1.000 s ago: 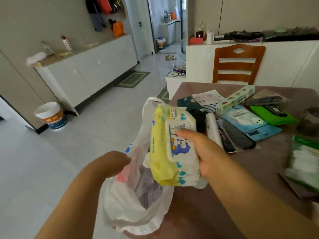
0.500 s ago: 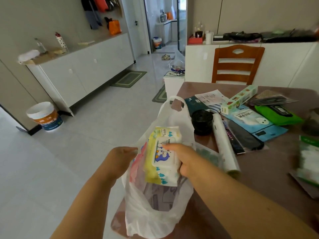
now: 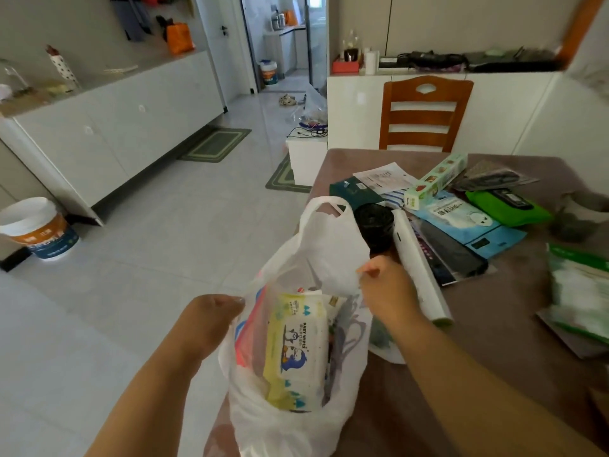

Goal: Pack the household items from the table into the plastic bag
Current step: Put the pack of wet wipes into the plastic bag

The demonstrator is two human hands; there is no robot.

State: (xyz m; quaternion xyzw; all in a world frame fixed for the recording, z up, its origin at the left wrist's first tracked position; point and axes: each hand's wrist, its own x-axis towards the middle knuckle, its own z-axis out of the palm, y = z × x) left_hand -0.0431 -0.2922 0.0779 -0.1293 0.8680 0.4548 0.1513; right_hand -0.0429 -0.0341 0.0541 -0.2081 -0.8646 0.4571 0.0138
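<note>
Brown table [image 3: 494, 374] on the right, pale tiled floor on the left, wooden chair [image 3: 425, 117] at the far side. Hanging at the near table corner: white plastic bag [image 3: 333, 245], mouth pulled wide. Half a second ago, baby wipes pack [image 3: 296, 351] still in the right hand, halfway down into the bag. Now let go and all the way inside, standing up on its end, yellow side to the left. Right hand [image 3: 389, 291] now pinching the right edge of the bag, fingers closed tight on the thin plastic. Left hand [image 3: 211, 321] closed on the left edge, same as before. One more thing packed, then, and probably time to pick the next one. Also in the bag: something flat with grey lines, just to the right of the wipes, too hidden to name; red and blue marks on the left, maybe only print on the bag. Plenty left on the table: black roll [image 3: 374, 222] right behind the bag, long white roll [image 3: 418, 275] beside the right hand, long green box [image 3: 435, 181], blue packet [image 3: 461, 222], green wipes pack [image 3: 507, 206], and a green and white pack [image 3: 580, 291] near the right edge. Job likely not even half done.
</note>
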